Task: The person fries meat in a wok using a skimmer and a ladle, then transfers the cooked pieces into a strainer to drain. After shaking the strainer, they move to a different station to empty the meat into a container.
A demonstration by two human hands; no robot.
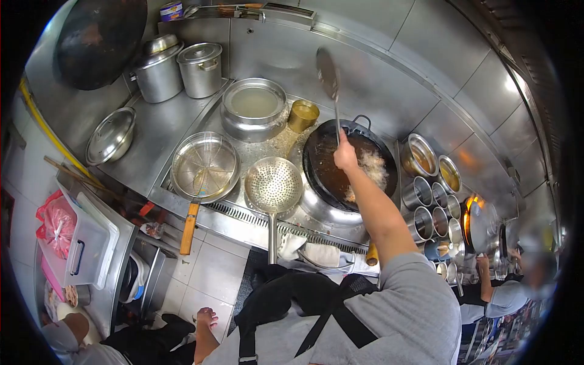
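Note:
My right hand [345,155] is raised over a black wok [322,176] and grips the thin handle of a long metal ladle [328,74], whose bowl is lifted high against the steel back wall. In the wok, pale food [372,167] fries in bubbling brown oil. My left hand [207,316] hangs low by my hip above the tiled floor, fingers loose, holding nothing. I wear a grey shirt with black apron straps.
Left of the wok lie a perforated skimmer [274,182] and a wire strainer [204,165] with an orange handle. Behind them stand a liquid-filled basin [252,108], a brass cup [302,114] and two lidded pots [201,68]. Seasoning tins [433,194] line the right. One person works at far right [505,298], another at bottom left [73,331].

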